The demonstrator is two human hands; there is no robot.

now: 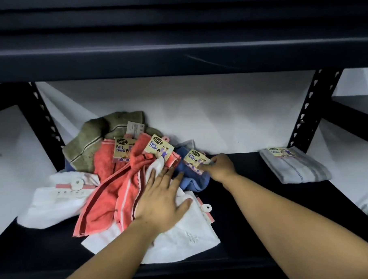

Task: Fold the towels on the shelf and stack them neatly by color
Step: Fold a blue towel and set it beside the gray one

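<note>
Towels lie heaped on the dark shelf [255,210]: 2 coral towels [109,197] at the heap's middle, an olive towel [84,143] behind them, white towels [178,234] in front and left of them, a blue towel [193,179] just right. Left hand [162,201] rests flat, fingers spread, on coral and white cloth. Right hand [220,167] pinches the blue towel's label [195,159]. Well right of the heap lies 1 folded grey towel [294,166]

On the dark shelf [255,201] a rumpled heap mixes an olive towel [88,141], two coral striped towels [113,193], a blue towel [193,179] and white towels [183,234], several with "Face Towel" tags, while a folded grey striped towel [296,166] lies well apart at right
</note>
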